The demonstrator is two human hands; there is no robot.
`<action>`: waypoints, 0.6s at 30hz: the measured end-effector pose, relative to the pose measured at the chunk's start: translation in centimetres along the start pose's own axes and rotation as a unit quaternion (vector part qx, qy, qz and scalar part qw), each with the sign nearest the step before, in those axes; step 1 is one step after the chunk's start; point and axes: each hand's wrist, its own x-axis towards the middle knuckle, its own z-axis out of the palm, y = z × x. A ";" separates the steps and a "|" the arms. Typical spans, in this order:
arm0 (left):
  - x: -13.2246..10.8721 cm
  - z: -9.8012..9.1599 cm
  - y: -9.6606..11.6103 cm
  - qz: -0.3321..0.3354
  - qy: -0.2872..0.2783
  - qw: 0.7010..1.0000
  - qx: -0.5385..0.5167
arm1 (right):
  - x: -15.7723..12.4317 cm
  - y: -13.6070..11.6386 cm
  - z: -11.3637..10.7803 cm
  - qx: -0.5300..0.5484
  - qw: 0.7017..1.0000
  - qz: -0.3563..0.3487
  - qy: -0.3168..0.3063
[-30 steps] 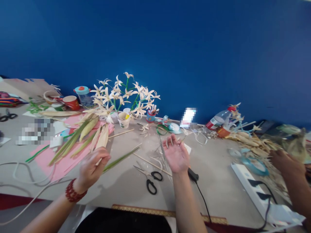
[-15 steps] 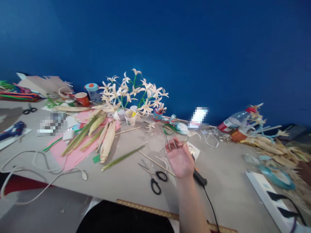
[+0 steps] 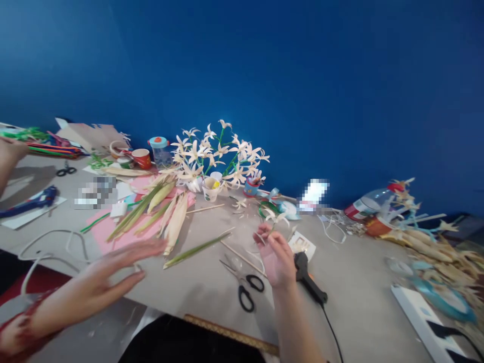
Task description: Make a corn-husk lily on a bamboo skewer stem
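My left hand is stretched over the front left of the table, fingers extended and thumb apart, holding nothing. Beneath it runs a white cable. Farther right, my right hand is raised palm up with curled fingers, pinching what looks like a white star-shaped flower whose petals show above the fingertips. The grip on its stem is partly hidden. Scissors with black handles lie left of the right wrist, and a black glue gun lies just right of it. A green leaf strip rests between the hands.
White flowers on green stems stand in a paper cup near the blue wall. Husks lie on pink paper. At right are a plastic bottle and a power strip. Another person's hand is at the left edge.
My left hand has come into view from the lower left. The right hand has turned and its flower has shifted left. Another person's hand has appeared at the left edge; the view has shifted slightly.
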 end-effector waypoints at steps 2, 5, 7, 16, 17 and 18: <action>5.4 1.8 0.7 0.058 -0.124 0.985 0.108 | -0.2 0.3 0.3 -0.009 1.000 -0.005 -0.008; 9.7 6.3 2.4 0.087 -0.227 0.970 0.019 | -0.3 0.5 0.5 0.001 1.000 -0.005 -0.004; 10.3 9.2 3.6 0.091 -0.256 0.961 -0.050 | -0.3 0.7 0.5 0.014 1.000 -0.009 0.003; 10.1 14.4 5.3 0.162 -0.145 0.975 0.032 | -0.2 2.7 0.6 0.037 0.999 -0.007 -0.024; 10.0 14.7 5.3 0.157 -0.130 0.979 0.022 | -0.2 2.8 0.6 0.038 0.999 -0.003 -0.024; 10.0 14.9 5.2 0.148 -0.118 0.982 0.004 | -0.3 2.8 0.7 0.039 0.999 0.001 -0.022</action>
